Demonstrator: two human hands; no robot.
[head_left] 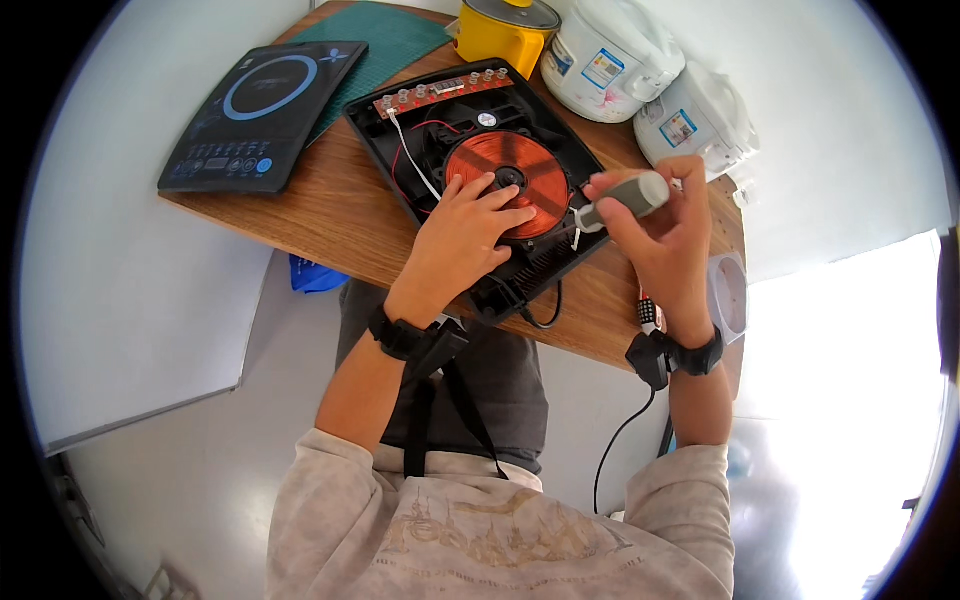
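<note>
The opened black base of an induction cooker (385, 150) lies tilted on the table in front of me. Inside it is a round copper coil (548, 168), with a reddish strip circuit board (440, 93) along the far edge. My left hand (458, 238) rests across the coil's near-left part, fingers spread and holding nothing. In my right hand (668, 250) is a screwdriver (637, 195) with a grey handle. Its shaft points down-left toward the coil's right rim; whether the tip touches a screw is too small to tell.
The cooker's black top panel (275, 88) lies at the left, partly over a green cutting mat (395, 35). A yellow pot (500, 40) and two white rice cookers (610, 65) stand at the back. A pale ring-shaped object (728, 295) sits by the right edge. A black cord (552, 318) hangs over the front.
</note>
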